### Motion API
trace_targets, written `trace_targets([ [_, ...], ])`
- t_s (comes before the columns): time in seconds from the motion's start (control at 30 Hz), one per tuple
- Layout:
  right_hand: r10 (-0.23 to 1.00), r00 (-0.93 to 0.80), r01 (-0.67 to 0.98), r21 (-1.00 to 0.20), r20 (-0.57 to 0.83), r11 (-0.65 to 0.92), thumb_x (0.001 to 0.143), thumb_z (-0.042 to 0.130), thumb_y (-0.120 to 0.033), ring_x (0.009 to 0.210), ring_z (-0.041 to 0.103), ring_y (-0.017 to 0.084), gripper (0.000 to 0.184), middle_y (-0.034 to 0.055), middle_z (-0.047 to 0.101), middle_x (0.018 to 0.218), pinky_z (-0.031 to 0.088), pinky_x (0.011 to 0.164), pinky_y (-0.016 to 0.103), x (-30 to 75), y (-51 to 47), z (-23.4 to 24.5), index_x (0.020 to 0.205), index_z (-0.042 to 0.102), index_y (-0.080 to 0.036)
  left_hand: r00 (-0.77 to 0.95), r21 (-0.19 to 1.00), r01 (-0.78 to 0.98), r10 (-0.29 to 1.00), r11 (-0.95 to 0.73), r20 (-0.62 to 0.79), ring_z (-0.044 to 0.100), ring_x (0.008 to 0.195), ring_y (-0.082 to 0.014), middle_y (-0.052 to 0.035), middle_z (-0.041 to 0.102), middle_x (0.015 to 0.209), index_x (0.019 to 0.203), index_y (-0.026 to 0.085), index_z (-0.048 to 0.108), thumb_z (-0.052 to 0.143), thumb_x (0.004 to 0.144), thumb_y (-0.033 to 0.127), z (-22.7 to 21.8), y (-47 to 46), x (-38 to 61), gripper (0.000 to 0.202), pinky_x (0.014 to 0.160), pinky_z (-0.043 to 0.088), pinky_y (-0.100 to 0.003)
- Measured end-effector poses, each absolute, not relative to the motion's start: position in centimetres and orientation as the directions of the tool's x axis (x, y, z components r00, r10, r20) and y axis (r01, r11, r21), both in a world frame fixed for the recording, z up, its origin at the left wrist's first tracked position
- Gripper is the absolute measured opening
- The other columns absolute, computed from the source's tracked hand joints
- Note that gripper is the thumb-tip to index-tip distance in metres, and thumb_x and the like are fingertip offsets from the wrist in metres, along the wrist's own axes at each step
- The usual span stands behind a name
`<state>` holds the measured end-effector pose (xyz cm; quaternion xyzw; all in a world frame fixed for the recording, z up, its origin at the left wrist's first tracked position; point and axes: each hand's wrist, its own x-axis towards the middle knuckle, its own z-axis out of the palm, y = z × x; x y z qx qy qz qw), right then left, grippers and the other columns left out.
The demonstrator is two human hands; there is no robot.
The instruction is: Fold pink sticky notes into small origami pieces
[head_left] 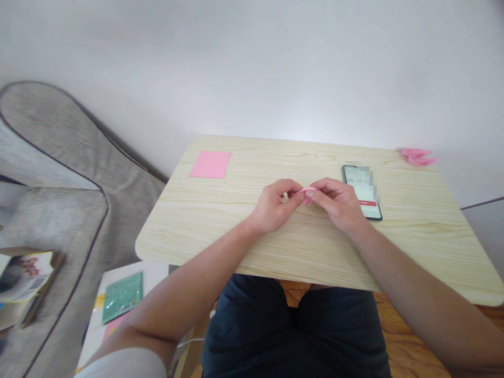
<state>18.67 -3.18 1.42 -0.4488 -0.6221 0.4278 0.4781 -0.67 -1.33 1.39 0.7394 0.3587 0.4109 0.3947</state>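
Note:
Both hands meet above the middle of the wooden table. Between their fingertips is a small folded piece of pink paper, mostly covered by thumbs and fingers. My left hand pinches its left end, thumb against forefinger. On the other end, my right hand is closed in the same kind of pinch. A phone with a lit screen lies just beyond the right hand, partly behind it. The exact shape of the folded paper cannot be made out.
A flat pink paper square lies at the table's back left. Folded pink paper pieces sit at the back right corner. Left of the table are a grey sofa and a low white surface holding a green packet. A wall rises behind.

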Motion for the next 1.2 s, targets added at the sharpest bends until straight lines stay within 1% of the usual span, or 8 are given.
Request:
trace_targets([
  [0.13,0.968,-0.136,0.149,-0.961,0.211,0.231,0.088,0.079,-0.048,0.079,0.072,0.021,0.023,0.0024,0.077,0.08,0.059,0.076,0.036,18.65,-3.17,1.27,0.087,0.075,-0.025,0.396,0.886,0.208,0.864,-0.415,0.311,0.062,0.082,-0.0152,-0.0036,0.076,0.087,0.087,0.018,0.075,0.064,0.098,0.041,1.3,-1.31,-0.75,0.027,0.078,0.047,-0.029],
  [0.27,0.971,-0.124,0.192,-0.955,0.205,0.226,0.086,0.08,-0.051,0.079,0.071,0.021,0.026,0.0028,0.077,0.083,0.056,0.073,0.036,18.69,-3.24,0.85,0.089,0.075,-0.026,0.368,0.913,0.184,0.887,-0.365,0.28,0.062,0.08,-0.0159,-0.0033,0.075,0.086,0.089,0.018,0.073,0.064,0.097,0.041,1.1,-1.21,-0.92,0.026,0.074,0.046,-0.03],
  [0.4,0.973,-0.117,0.262,-0.939,0.199,0.223,0.085,0.08,-0.051,0.078,0.069,0.021,0.026,0.0031,0.077,0.085,0.054,0.07,0.036,18.82,-3.37,0.66,0.091,0.076,-0.026,0.348,0.905,0.171,0.883,-0.39,0.315,0.061,0.078,-0.015,-0.0023,0.073,0.084,0.086,0.019,0.071,0.064,0.097,0.042,0.83,-1.04,-0.96,0.027,0.072,0.045,-0.03],
  [0.57,0.966,-0.142,0.253,-0.935,0.218,0.249,0.095,0.069,-0.049,0.085,0.071,0.023,0.026,0.0036,0.077,0.086,0.056,0.084,0.04,18.86,-3.47,1.28,0.088,0.077,-0.025,0.355,0.871,0.219,0.867,-0.44,0.349,0.063,0.083,-0.016,-0.0037,0.074,0.088,0.088,0.019,0.071,0.063,0.098,0.044,0.86,-1.07,-0.87,0.028,0.075,0.045,-0.031],
  [0.63,0.963,-0.142,0.239,-0.936,0.231,0.259,0.096,0.068,-0.047,0.085,0.071,0.023,0.026,0.0031,0.077,0.085,0.056,0.086,0.041,18.8,-3.49,1.53,0.086,0.077,-0.025,0.352,0.857,0.239,0.864,-0.456,0.361,0.062,0.083,-0.0159,-0.0038,0.074,0.088,0.088,0.019,0.07,0.063,0.098,0.043,0.91,-1.13,-0.84,0.027,0.076,0.046,-0.031],
  [0.8,0.962,-0.138,0.228,-0.938,0.236,0.262,0.096,0.069,-0.046,0.082,0.07,0.022,0.024,0.0031,0.077,0.084,0.055,0.082,0.039,18.73,-3.49,1.5,0.086,0.076,-0.025,0.34,0.846,0.253,0.862,-0.47,0.377,0.062,0.083,-0.0153,-0.0034,0.073,0.088,0.089,0.019,0.069,0.063,0.099,0.04,0.79,-1.14,-0.82,0.025,0.075,0.045,-0.03],
  [0.97,0.961,-0.1,0.272,-0.922,0.256,0.274,0.094,0.07,-0.051,0.079,0.066,0.02,0.026,0.0027,0.075,0.085,0.053,0.073,0.035,18.84,-3.29,0.95,0.087,0.074,-0.025,0.334,0.846,0.272,0.869,-0.459,0.365,0.062,0.082,-0.0154,-0.0036,0.073,0.089,0.09,0.019,0.068,0.062,0.099,0.041,0.62,-1.11,-0.73,0.025,0.074,0.046,-0.03],
  [1.2,0.964,-0.089,0.306,-0.914,0.252,0.268,0.093,0.069,-0.055,0.077,0.064,0.02,0.031,0.0032,0.073,0.085,0.051,0.068,0.034,18.7,-3.23,0.67,0.088,0.073,-0.025,0.324,0.86,0.292,0.889,-0.418,0.322,0.059,0.076,-0.0137,-0.002,0.071,0.085,0.089,0.019,0.068,0.061,0.098,0.039,0.51,-1.12,-0.6,0.023,0.068,0.044,-0.028],
])
